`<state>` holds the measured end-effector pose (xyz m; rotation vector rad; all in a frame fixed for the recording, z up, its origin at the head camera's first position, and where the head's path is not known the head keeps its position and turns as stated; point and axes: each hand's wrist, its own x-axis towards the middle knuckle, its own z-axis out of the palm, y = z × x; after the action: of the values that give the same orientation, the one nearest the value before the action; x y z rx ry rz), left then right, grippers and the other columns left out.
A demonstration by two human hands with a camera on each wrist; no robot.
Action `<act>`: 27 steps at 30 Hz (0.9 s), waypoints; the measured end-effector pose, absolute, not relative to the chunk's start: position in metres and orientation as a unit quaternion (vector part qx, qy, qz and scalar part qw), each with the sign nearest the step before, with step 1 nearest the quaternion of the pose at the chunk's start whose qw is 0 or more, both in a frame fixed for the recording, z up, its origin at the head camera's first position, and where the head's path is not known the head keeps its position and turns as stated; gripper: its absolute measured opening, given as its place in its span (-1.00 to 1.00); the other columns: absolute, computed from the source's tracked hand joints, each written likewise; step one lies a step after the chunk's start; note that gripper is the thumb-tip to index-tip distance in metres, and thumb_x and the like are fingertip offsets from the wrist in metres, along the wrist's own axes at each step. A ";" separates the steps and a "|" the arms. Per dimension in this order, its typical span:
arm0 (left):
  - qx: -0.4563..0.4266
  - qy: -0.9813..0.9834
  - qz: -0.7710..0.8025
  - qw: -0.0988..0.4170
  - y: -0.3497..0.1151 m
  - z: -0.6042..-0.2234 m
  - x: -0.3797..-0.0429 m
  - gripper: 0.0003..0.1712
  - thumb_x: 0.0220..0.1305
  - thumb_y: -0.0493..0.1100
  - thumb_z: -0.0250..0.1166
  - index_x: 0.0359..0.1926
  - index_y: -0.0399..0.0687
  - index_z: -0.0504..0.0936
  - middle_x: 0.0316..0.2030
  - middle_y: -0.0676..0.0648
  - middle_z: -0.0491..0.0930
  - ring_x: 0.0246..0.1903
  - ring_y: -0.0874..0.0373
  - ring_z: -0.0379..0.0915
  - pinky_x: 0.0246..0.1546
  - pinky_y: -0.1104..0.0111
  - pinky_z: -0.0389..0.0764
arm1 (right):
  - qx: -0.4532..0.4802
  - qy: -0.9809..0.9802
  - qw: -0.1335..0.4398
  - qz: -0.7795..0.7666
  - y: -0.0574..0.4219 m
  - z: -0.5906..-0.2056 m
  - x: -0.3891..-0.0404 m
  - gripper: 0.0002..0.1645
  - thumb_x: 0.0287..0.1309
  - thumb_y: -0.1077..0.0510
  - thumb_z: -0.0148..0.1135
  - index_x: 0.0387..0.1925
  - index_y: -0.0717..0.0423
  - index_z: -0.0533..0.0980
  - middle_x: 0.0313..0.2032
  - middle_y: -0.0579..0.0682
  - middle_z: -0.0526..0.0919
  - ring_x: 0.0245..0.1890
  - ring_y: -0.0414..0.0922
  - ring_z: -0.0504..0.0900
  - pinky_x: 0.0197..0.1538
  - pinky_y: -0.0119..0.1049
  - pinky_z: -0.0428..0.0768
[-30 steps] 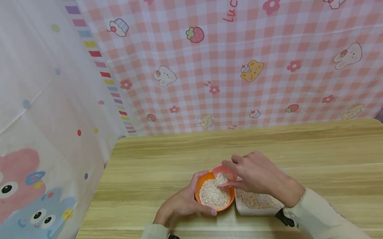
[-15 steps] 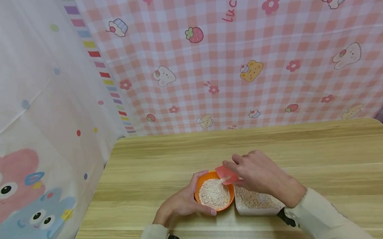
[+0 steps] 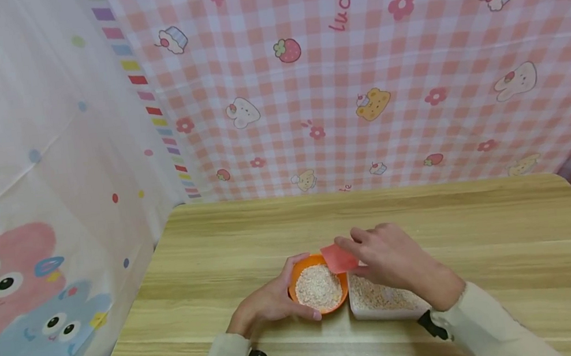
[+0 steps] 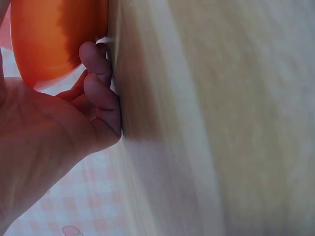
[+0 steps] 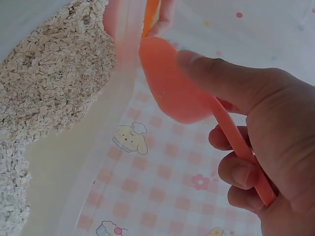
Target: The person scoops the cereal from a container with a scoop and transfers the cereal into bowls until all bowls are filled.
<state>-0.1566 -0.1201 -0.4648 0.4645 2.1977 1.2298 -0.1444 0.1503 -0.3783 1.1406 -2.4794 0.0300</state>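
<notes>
Around the left side of an orange bowl (image 3: 306,263), my left hand (image 3: 270,300) curves with thumb and fingers spread along the wall. A mound of pale oat flakes (image 3: 319,288) fills the bowl's middle. In the left wrist view the lower fingers (image 4: 102,93) curl against the tabletop beside the bowl (image 4: 54,39). My right hand (image 3: 393,256) grips a coral plastic scoop (image 3: 338,258), tipped over the bowl's far right rim with its underside up. The right wrist view shows the thumb (image 5: 197,64) on the scoop and fingers wrapped round its handle (image 5: 236,140).
A clear plastic box (image 3: 383,314) with more oat flakes (image 5: 59,69) stands right of the bowl, close against it and partly under the right forearm. Both are on a wood-grain table (image 3: 239,235). A pink checked cloth (image 3: 327,81) hangs behind.
The scoop has turned over above the bowl, and the flakes once visible in it no longer show. The right hand has shifted slightly right. The left hand stays on the bowl.
</notes>
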 end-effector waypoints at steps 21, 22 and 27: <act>0.172 0.822 0.459 0.289 -0.121 -0.462 -0.158 0.32 -0.14 0.06 0.65 0.50 0.43 -0.07 0.46 -0.18 0.14 0.35 -0.13 0.17 0.33 -0.18 0.17 | 0.335 -0.921 0.158 0.119 0.201 -0.379 -0.123 -0.32 -0.10 -0.15 0.55 0.09 0.00 0.61 -0.40 -0.13 0.59 -0.66 -0.38 0.21 -0.56 -0.46 0.24; 0.173 0.823 0.459 0.288 -0.121 -0.462 -0.158 0.32 -0.14 0.06 0.65 0.50 0.43 -0.07 0.46 -0.18 0.14 0.36 -0.13 0.17 0.34 -0.18 0.16 | 0.329 -0.924 0.154 0.119 0.204 -0.380 -0.121 -0.32 -0.10 -0.14 0.55 0.09 0.00 0.61 -0.39 -0.13 0.59 -0.65 -0.38 0.22 -0.56 -0.46 0.25; 0.179 0.824 0.456 0.286 -0.119 -0.463 -0.157 0.31 -0.13 0.06 0.65 0.49 0.43 -0.07 0.46 -0.17 0.14 0.37 -0.11 0.16 0.35 -0.16 0.15 | 0.303 -0.935 0.144 0.115 0.217 -0.383 -0.114 -0.31 -0.14 -0.14 0.57 0.07 0.01 0.62 -0.35 -0.09 0.65 -0.63 -0.35 0.38 -0.55 -0.42 0.34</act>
<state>-0.1574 -0.1192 -0.4632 0.4794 2.2021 1.2185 -0.1136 0.2170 -0.3830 0.8737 -2.6949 0.3313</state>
